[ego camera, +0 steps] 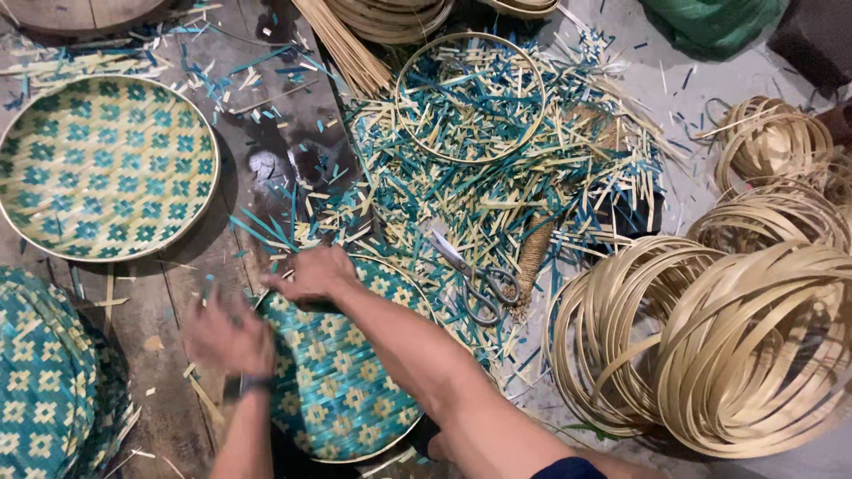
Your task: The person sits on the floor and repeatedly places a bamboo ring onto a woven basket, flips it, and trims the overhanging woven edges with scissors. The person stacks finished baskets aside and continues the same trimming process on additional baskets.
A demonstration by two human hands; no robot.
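Note:
A round woven tray (342,381) in teal and pale yellow checks lies tilted in front of me, ringed by a thin bamboo hoop. My right hand (312,273) rests on its far rim with the fingers curled over the edge. My left hand (229,337), blurred by motion and with a dark band at the wrist, is at the tray's left edge; its grip cannot be made out. Loose teal strip ends (266,226) stick out beyond the rim near my right hand.
A finished woven tray (105,167) lies at the left, with a stack of woven mats (44,381) below it. Scissors (475,277) rest among cut strips, near an empty hoop (470,98). Coils of bamboo hoops (710,346) fill the right side.

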